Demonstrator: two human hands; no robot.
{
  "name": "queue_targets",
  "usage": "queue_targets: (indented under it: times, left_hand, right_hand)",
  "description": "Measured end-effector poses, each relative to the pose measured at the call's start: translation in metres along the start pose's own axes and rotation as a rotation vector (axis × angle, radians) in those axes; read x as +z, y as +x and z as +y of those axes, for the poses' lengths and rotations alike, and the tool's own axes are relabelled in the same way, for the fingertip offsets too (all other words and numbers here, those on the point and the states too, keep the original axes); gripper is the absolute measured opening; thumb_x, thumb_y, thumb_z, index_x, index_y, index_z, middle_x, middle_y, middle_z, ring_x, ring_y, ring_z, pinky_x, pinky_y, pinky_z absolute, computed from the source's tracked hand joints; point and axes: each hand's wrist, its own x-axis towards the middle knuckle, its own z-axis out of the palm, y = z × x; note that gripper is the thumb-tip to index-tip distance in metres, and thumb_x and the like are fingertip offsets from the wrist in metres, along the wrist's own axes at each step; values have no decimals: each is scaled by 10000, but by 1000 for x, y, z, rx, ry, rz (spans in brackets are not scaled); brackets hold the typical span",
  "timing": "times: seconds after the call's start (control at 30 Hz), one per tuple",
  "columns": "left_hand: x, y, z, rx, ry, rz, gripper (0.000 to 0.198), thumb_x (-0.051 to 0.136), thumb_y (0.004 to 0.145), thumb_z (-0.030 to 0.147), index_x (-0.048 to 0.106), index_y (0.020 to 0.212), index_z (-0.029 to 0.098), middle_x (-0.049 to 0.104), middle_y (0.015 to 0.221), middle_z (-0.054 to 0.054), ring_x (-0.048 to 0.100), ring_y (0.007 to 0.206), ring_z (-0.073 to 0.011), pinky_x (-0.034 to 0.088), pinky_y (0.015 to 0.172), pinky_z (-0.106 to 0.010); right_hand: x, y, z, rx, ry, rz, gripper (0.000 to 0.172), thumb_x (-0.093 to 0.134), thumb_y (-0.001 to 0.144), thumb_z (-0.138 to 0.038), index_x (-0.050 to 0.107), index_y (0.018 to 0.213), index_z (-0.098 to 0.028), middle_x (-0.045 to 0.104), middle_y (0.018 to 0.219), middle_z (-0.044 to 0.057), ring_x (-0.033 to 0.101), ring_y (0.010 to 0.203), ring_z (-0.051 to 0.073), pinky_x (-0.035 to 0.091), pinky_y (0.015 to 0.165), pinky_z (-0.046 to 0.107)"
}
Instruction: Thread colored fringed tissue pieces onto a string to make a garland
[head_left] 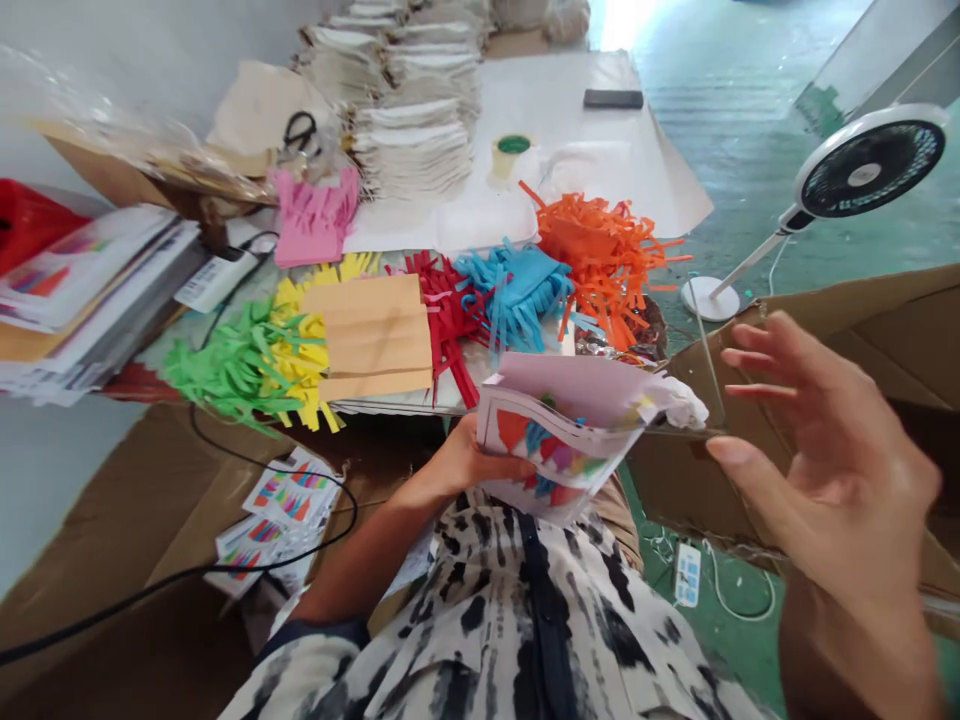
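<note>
My left hand (491, 460) is closed around a clear plastic packet (562, 440) in front of my shirt. Inside it show a printed card with coloured pennant shapes and a pale pink sheet (570, 377) behind. A crumpled white piece (681, 402) sits at the packet's right end. To the right of that end, my right hand (825, 450) has its fingers spread, with the thumb apart from them. A thin clear strip or edge (706, 350) rises near its thumb; whether they touch I cannot tell.
Fringed paper bundles lie along the table's front: green (225, 360), yellow (296, 350), red (446, 320), blue (525, 290) and orange (600, 250). Tan paper (375, 335) covers some yellow. White stacks (412, 140) stand behind. A fan (870, 170) and cardboard box (847, 310) are right.
</note>
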Motion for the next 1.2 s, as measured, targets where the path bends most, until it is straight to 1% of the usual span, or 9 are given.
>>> queue_targets:
  times: [0.07,0.13,0.27,0.4,0.57,0.73,0.97,1.1,1.2]
  left_hand:
    - [-1,3,-2,26,-23,34,482,977,694,356,819,1091,133,817,906,-97,766,818,-258,606,797,-338]
    - [-1,6,-4,42,-22,28,499,990,668,352,821,1081,130,821,940,-108,773,850,-272,612,797,-339]
    - [0,11,-6,49,-36,-53,551,1007,630,357,817,1086,113,811,863,-102,748,717,-238,609,695,-319]
    - [6,14,-6,83,-79,66,457,1004,647,376,825,963,99,782,762,-75,699,608,-190,585,615,-292]
    - [17,9,-8,103,-70,283,354,1004,661,353,833,875,128,796,775,-51,704,635,-176,590,622,-272]
    - [20,1,-8,103,-54,270,317,991,686,322,846,899,136,814,794,-56,723,654,-185,618,635,-282]
    - [27,0,-11,152,51,345,406,1005,657,358,839,953,136,827,835,-73,760,687,-236,655,624,-330]
    - [33,-1,-17,344,200,431,455,986,703,325,825,1101,175,828,925,-66,765,766,-227,648,691,-315]
    - [38,-3,-14,479,345,429,446,954,758,306,815,1174,225,828,995,-51,771,835,-221,652,792,-329]
  right_hand:
    - [18,-14,11,194,207,-64,916,881,824,-359,442,1627,-381,600,1560,120,685,1301,314,586,1073,519]
    - [43,-26,18,381,424,-215,754,875,826,-400,563,1506,-308,730,1363,111,750,1154,288,632,993,476]
    - [84,-42,19,595,579,-210,406,834,864,-437,718,1191,-227,814,1106,71,784,952,279,664,822,399]
    - [92,-50,20,601,537,-198,342,871,827,-456,773,1062,-228,820,993,54,769,844,259,651,744,374]
    - [88,-54,21,443,444,44,597,864,864,-329,622,1410,-322,726,1340,70,747,1087,232,627,937,397]
    - [86,-55,22,265,366,213,530,846,874,-242,643,1355,-333,671,1334,60,716,1116,209,601,990,399]
    - [78,-48,21,310,323,273,218,779,943,-298,753,1156,-264,742,1111,55,698,1045,221,557,998,413]
    - [79,-44,20,345,335,291,272,825,907,-305,751,1166,-271,751,1143,52,700,1090,223,531,1042,412]
    - [78,-37,26,473,450,287,277,803,930,-381,748,1175,-262,755,1083,44,704,984,194,555,929,355]
